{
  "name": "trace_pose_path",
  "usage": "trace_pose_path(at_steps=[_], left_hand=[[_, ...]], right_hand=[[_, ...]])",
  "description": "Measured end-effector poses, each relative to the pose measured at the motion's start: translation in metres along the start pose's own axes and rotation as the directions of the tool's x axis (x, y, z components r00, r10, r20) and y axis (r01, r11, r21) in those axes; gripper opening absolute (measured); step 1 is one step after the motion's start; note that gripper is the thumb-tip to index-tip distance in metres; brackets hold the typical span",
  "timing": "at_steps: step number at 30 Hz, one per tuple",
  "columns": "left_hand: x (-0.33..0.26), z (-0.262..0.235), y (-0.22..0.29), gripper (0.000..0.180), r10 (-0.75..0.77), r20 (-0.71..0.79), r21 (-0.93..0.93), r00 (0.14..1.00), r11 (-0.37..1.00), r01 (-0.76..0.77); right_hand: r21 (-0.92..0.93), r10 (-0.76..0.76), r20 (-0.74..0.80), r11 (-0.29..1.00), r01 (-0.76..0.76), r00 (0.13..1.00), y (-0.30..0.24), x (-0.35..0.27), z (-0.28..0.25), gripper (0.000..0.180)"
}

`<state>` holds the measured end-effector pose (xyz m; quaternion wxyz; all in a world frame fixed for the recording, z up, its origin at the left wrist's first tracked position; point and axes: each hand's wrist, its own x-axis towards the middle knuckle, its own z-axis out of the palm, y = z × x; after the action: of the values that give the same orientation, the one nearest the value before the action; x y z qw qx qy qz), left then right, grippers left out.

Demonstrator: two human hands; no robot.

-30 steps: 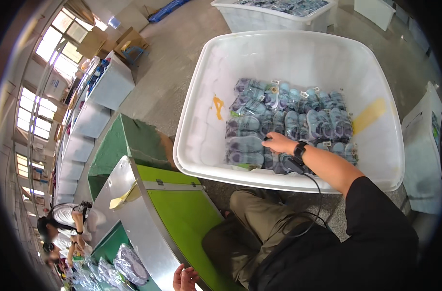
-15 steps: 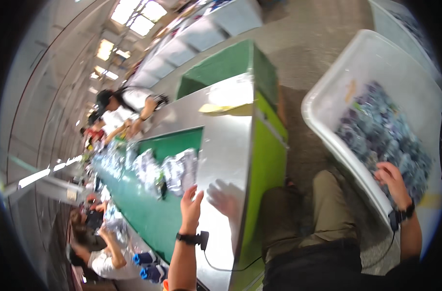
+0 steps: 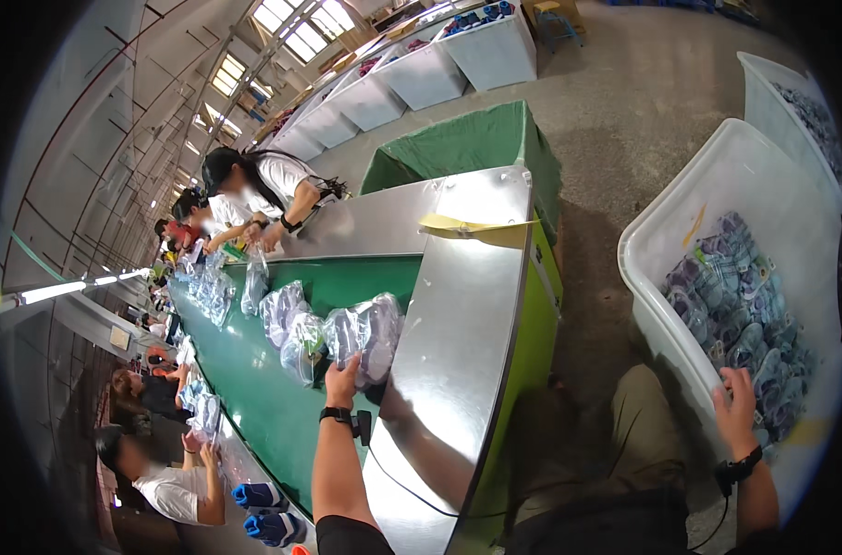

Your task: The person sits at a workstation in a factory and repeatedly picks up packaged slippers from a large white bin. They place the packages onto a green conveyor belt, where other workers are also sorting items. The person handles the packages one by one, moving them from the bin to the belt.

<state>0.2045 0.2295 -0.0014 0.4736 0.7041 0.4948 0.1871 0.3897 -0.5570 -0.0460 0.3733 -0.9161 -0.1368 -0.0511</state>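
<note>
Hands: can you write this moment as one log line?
left hand touching bagged shoes on belt | right hand on bin rim, over shoes

Bagged pair on the belt, more packs in the tub

The clear plastic bag [image 3: 365,338] holds what looks like a pair of pale shoes, lying on its side at the green belt [image 3: 264,388] edge, right against the steel bench [image 3: 458,314]. The white tub [image 3: 680,222] is part-filled with purplish-grey packs [image 3: 731,305] piled loosely.
</note>
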Motion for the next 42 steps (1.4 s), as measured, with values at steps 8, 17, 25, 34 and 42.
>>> trace_pose_path(at_steps=[8,17,25,34,42], left_hand=[[-0.100,0.007,0.003,0.054,0.453,-0.182,0.140,0.873,0.890,-0.433],[-0.197,-0.019,-0.007,0.051,0.592,0.073,0.387,0.803,0.725,-0.570],[-0.195,0.011,-0.001,0.060,0.255,0.231,-0.375,0.939,0.914,-0.156],[-0.218,0.079,0.053,0.091,0.413,0.353,-0.415,0.840,0.873,-0.255],[-0.229,0.107,0.082,0.078,0.270,0.490,-0.313,0.829,0.942,-0.122]], right_hand=[[-0.047,-0.026,0.014,0.999,0.026,1.000,-0.004,-0.001,0.000,0.030],[-0.053,-0.025,0.054,0.998,0.028,0.998,-0.010,-0.002,-0.003,0.028],[-0.078,-0.044,0.061,0.996,0.049,0.997,-0.018,0.001,-0.008,0.028],[-0.063,-0.046,0.065,0.997,0.050,0.997,-0.017,-0.002,-0.009,0.029],[-0.010,-0.148,0.008,0.989,0.149,0.989,-0.035,0.005,-0.011,0.034]])
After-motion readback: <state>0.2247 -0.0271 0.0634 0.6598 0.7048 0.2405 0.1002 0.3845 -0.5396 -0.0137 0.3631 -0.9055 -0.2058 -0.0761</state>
